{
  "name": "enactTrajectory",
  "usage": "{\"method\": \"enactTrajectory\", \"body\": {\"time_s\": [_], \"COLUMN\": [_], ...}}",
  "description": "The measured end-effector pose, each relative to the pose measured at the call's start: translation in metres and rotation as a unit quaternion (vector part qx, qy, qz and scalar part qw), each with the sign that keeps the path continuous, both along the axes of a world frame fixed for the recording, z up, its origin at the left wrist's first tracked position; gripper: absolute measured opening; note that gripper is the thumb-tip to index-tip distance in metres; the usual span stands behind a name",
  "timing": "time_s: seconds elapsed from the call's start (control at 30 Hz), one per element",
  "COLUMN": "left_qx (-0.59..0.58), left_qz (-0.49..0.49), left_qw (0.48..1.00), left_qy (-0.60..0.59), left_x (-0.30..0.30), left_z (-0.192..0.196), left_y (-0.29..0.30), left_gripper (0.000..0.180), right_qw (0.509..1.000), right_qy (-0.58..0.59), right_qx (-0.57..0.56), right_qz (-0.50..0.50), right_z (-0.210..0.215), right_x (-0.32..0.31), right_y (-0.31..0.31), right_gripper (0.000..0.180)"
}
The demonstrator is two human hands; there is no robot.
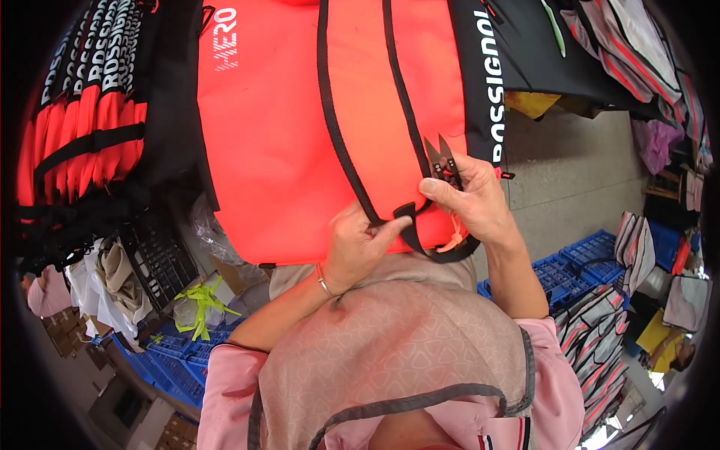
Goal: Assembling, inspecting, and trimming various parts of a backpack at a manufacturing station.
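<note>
A large bright red-orange bag (pixel 270 142) with black side panels lies in front of me. Down its middle runs an orange shoulder strap (pixel 364 105) with black edging. My left hand (pixel 352 244) is closed on the strap's lower end, thumb pressing near a loop of black webbing (pixel 409 232). In my right hand (pixel 480 199) is a pair of thread snips (pixel 444 161), blades pointing up and apart, held over the bag beside the strap. A short orange cord (pixel 453 234) hangs below that hand. My fingers partly hide the snips' handles.
Several similar red and black bags (pixel 90 142) are stacked at the left. Blue plastic crates (pixel 555 277) stand at the right, near grey striped pieces (pixel 592 352). Neon-yellow strips (pixel 201 304) lie over a crate at lower left. Another person in yellow (pixel 664 349) shows at far right.
</note>
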State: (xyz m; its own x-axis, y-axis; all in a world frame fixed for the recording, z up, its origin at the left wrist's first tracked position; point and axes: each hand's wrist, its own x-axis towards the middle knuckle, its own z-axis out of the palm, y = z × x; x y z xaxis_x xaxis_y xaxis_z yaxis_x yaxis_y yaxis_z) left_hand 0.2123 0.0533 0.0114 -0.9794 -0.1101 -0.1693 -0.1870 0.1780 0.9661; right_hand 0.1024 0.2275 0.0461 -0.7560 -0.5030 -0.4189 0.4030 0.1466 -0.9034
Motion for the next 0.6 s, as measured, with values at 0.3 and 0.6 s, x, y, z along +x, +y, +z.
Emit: {"method": "enactTrajectory", "body": {"time_s": [0.3, 0.6], "left_qx": [0.339, 0.468], "left_qz": [0.032, 0.08], "left_qw": [0.917, 0.855], "left_qy": [-0.205, -0.208], "left_x": [-0.009, -0.011], "left_z": [0.016, 0.006], "left_y": [-0.011, -0.014], "left_gripper": [0.016, 0.031], "right_qw": [0.956, 0.985], "right_qy": [0.241, 0.005], "right_qx": [0.167, 0.139], "right_qz": [-0.016, 0.101], "right_z": [0.019, 0.024], "right_x": [0.015, 0.051], "right_y": [0.022, 0.01], "right_gripper": [0.03, 0.054]}}
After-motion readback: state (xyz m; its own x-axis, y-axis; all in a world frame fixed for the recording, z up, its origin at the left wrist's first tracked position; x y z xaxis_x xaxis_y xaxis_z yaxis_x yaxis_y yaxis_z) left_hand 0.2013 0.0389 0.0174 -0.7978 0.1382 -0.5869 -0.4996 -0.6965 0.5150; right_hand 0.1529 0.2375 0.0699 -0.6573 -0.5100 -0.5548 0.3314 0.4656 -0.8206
